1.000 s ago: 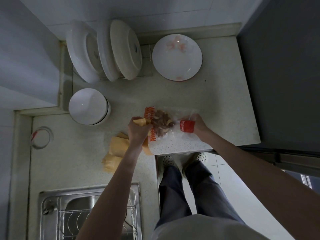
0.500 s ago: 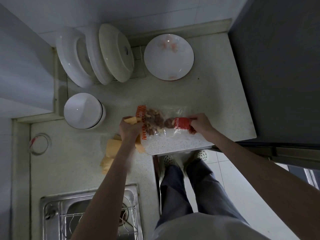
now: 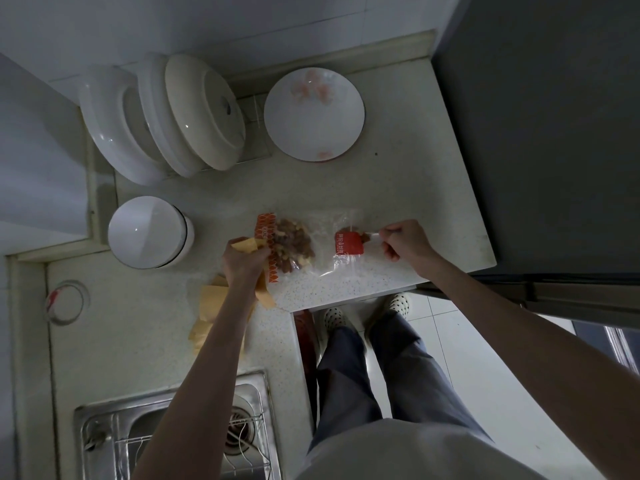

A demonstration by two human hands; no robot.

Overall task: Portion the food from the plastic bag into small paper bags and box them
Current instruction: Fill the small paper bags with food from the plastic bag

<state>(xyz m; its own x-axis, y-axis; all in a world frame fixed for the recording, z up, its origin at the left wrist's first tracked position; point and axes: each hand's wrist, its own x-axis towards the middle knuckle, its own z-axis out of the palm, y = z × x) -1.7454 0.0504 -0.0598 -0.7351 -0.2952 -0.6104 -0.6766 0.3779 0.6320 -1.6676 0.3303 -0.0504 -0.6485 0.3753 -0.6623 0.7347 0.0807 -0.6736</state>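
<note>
Your left hand (image 3: pixel 244 263) is curled around a yellow paper bag (image 3: pixel 246 244), its top poking out above your knuckles and its lower end hanging past your wrist, pressed right against the orange-patterned end of the plastic bag (image 3: pixel 313 244). That bag lies flat on the counter (image 3: pixel 398 188) between your hands, the brown and pale food (image 3: pixel 291 245) bunched at its left end beside your left fingers. Your right hand (image 3: pixel 403 242) pinches the bag's clear right edge between thumb and curled fingers, just right of the red label (image 3: pixel 349 243). Since half a second ago, your right hand has pulled further right, stretching the bag out longer, and the label now sits clear of your fingers. The label's white writing is too small to read. More paper bags (image 3: pixel 209 313) lie under your left forearm.
</note>
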